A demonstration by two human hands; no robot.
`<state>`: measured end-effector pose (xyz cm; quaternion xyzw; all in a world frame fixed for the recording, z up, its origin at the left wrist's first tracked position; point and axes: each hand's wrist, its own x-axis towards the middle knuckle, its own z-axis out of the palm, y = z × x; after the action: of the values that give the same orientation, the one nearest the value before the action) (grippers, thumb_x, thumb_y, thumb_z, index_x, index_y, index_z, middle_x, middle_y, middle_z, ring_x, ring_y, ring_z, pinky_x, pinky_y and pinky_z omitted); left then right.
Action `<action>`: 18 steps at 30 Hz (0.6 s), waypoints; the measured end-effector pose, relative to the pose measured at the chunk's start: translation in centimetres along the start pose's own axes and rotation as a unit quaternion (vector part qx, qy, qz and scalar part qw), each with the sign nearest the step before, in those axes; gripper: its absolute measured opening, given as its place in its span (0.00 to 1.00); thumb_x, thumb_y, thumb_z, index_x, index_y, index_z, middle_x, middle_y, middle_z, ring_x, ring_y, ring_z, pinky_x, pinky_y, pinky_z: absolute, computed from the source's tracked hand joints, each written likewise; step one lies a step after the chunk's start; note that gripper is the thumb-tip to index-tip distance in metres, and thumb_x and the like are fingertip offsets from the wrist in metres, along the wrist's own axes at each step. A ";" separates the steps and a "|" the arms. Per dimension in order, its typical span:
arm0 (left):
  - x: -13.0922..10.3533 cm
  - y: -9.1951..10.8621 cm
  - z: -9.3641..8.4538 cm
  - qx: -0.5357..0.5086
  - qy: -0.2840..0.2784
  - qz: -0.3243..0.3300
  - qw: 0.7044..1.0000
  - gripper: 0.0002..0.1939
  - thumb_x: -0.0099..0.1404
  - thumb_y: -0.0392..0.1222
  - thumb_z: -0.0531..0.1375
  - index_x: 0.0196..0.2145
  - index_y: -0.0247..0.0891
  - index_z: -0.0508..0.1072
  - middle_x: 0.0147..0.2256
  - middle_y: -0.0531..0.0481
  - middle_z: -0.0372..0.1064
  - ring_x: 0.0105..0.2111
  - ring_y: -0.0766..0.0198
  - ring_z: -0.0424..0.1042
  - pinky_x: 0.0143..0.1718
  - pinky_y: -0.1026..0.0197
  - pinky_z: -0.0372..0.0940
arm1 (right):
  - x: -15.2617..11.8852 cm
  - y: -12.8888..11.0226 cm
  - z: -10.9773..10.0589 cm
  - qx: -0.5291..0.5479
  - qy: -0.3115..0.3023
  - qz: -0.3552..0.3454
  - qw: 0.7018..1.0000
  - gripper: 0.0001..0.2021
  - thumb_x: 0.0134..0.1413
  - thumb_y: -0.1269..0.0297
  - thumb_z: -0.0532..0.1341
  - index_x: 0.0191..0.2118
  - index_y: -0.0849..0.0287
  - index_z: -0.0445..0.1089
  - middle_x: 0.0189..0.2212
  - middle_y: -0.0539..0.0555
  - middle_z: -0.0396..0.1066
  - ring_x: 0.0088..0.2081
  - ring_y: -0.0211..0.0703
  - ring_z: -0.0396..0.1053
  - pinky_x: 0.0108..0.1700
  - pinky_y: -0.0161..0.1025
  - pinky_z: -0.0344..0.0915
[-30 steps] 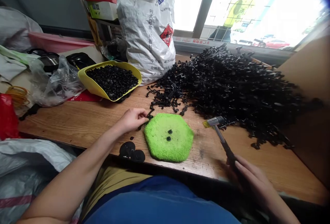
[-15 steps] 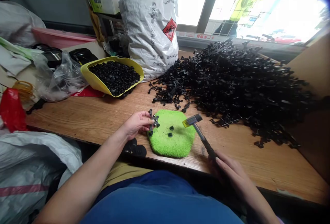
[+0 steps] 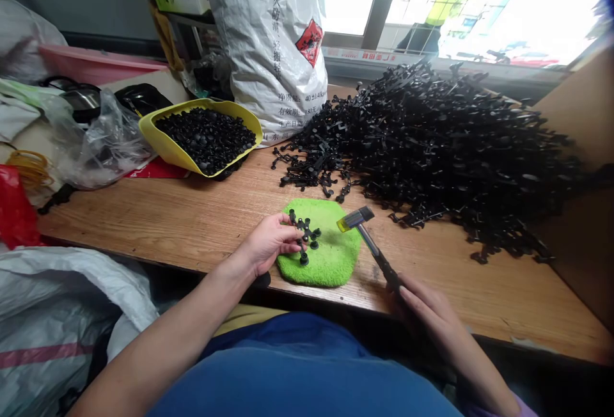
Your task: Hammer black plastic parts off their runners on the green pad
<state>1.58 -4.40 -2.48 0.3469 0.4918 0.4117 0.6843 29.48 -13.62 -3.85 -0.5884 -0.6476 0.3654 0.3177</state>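
Note:
Between the fingertips of my left hand (image 3: 274, 242) is a black branched plastic part (image 3: 304, 228) with round ends, held over the left half of a fuzzy green pad (image 3: 330, 270). Two small black round pieces sit on the pad close to the part's right side; whether the part touches them I cannot tell. My right hand (image 3: 426, 305) grips the dark handle of a hammer (image 3: 378, 254). The hammer's head, yellow at one end and dark at the other, hangs above the pad's right edge.
A large heap of black plastic parts (image 3: 432, 148) covers the right rear of the wooden table (image 3: 201, 212). At the left rear, a yellow scoop (image 3: 158, 142) holds small black pieces. A white sack (image 3: 268, 46) stands behind it, near the window. Clear plastic bags (image 3: 115, 142) lie further left.
My left hand has moved right with the branched part, from the pad's left edge to beside the two small round pieces. The hammer stays nearly in place. The whole view has shifted slightly.

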 end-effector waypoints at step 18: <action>-0.1 -0.5 0.4 0.047 0.009 0.019 0.999 0.13 0.51 0.29 0.62 0.32 0.34 0.60 0.20 0.49 0.70 0.18 0.65 0.71 0.16 0.71 0.64 | 0.1 -1.1 -0.1 -0.076 -0.006 -0.027 0.997 0.15 0.59 0.55 0.49 0.36 0.59 0.68 0.21 0.50 0.64 0.24 0.41 0.63 0.28 0.36 0.57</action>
<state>2.12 -4.70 -2.80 0.3841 0.5100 0.4043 0.6549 28.98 -13.53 -2.90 -0.5911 -0.6906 0.3104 0.2780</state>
